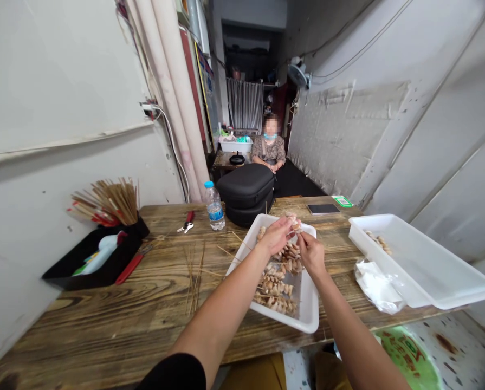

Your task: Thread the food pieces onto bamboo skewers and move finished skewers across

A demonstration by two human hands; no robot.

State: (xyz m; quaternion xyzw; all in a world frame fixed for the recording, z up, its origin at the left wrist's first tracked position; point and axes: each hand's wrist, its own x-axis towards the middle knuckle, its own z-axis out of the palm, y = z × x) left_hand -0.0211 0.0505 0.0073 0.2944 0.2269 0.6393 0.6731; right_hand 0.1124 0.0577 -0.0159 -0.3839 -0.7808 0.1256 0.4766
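Note:
Above the left white tray [313, 309], my two hands meet at a skewer threaded with pale pinkish-tan food pieces [293, 221], whose exact kind I cannot make out. My left hand [278, 235] is closed around the skewer from the left. From the right, my right hand [312, 253] pinches at its lower part, the fingers closed and partly hidden. Beneath them, several more skewers of tan pieces [277, 286] lie in rows in the tray. Some bare stick ends poke out over its left rim.
Loose bamboo sticks [193, 276] lie left of the tray. Farther left stands a black box [99, 271] beside bundled sticks [114, 200]. A bottle [215, 211], black case [246, 189] and phone [323, 209] are behind. Rightward sit another white tray [421, 260] and a plastic bag [378, 284]. A person [269, 149] sits beyond.

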